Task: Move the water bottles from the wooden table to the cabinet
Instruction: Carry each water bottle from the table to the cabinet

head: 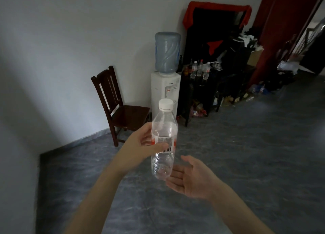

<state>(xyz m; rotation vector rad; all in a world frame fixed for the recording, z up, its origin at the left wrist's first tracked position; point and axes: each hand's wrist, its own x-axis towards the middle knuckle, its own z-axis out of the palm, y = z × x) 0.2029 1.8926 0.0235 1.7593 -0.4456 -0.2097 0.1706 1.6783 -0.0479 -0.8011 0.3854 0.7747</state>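
The left hand point(140, 142) holds a clear water bottle point(164, 140) upright in the air, well in front of the water dispenser point(165, 91) that stands against the wall. The thumb lies across the front of the bottle's label band, its tip beside the barcode, while the other fingers point(146, 128) curl behind the bottle at the height of the label, so the bottle sits pinched between thumb and fingers around its middle. Its white cap point(165, 104) points up and overlaps the lower front of the dispenser in view. The right hand point(189, 177) hangs palm-up, just below and to the right of the bottle's base, fingers straight and slightly spread; the fingertips lie close to the bottom of the bottle, and whether they touch it cannot be told. Left of the dispenser stands a dark wooden chair point(119, 103). Right of the dispenser a dark cabinet point(202, 93) carries several more bottles point(199, 70) on its top.
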